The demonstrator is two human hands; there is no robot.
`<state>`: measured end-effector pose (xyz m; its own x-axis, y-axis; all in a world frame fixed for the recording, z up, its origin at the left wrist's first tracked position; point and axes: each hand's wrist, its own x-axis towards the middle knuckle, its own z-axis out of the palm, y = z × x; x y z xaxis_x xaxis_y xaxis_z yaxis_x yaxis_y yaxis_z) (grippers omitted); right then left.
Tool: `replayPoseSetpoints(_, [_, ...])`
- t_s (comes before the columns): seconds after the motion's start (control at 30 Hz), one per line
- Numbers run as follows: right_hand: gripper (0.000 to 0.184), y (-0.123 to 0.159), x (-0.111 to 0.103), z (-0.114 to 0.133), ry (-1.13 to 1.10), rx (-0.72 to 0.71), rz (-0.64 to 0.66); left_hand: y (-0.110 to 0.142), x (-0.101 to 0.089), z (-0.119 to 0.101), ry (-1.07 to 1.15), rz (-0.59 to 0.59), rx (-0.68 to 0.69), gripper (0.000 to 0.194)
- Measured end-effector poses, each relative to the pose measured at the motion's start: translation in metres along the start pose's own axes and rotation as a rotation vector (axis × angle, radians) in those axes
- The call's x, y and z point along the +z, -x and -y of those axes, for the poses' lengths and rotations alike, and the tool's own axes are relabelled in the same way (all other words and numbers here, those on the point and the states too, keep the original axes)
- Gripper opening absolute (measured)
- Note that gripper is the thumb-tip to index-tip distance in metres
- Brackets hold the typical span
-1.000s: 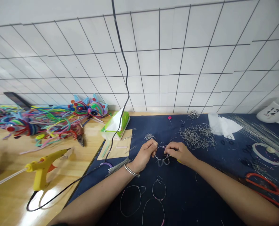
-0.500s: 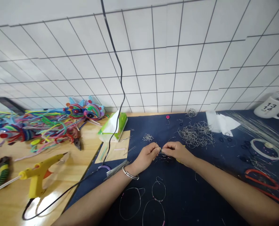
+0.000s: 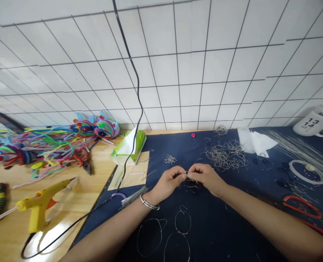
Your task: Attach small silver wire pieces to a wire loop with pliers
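My left hand, with a silver bangle at its wrist, is closed in a pinch over the dark blue cloth. Facing it, my right hand pinches too, fingertips almost touching the left ones. Between them shows a thin piece of metal wire, mostly hidden by the fingers. Just below the fingertips lie some small wire pieces, partly covered by the hands. Nearer to me rest a wire loop with pink beads, a larger loop and another wire ring.
A tangled wire pile lies beyond my right hand, a smaller heap beyond the left. Red-handled scissors and a white mug are at right. Leftward are a tissue pack, a yellow glue gun and its black cord.
The view has shifted slightly, moving the items at left further left. Both hands stay together, with the fingertips around the wire slightly rearranged.
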<state>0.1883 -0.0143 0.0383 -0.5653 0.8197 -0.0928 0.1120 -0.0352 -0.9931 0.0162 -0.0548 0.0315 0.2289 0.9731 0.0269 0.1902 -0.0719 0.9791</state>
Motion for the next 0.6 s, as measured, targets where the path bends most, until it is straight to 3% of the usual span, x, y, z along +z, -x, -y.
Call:
replayPoseSetpoints(0.23, [0.013, 0.0017, 0.0054, -0.0068, -0.028, -0.017, -0.072, 0.0013, 0.0006, -0.0016, -0.064, 0.020, 0.017, 0.021])
replayPoseSetpoints(0.6, [0.013, 0.0008, 0.0033, -0.0078, -0.046, 0.002, -0.062, -0.0006, -0.0046, -0.0036, -0.014, 0.110, -0.003, 0.018])
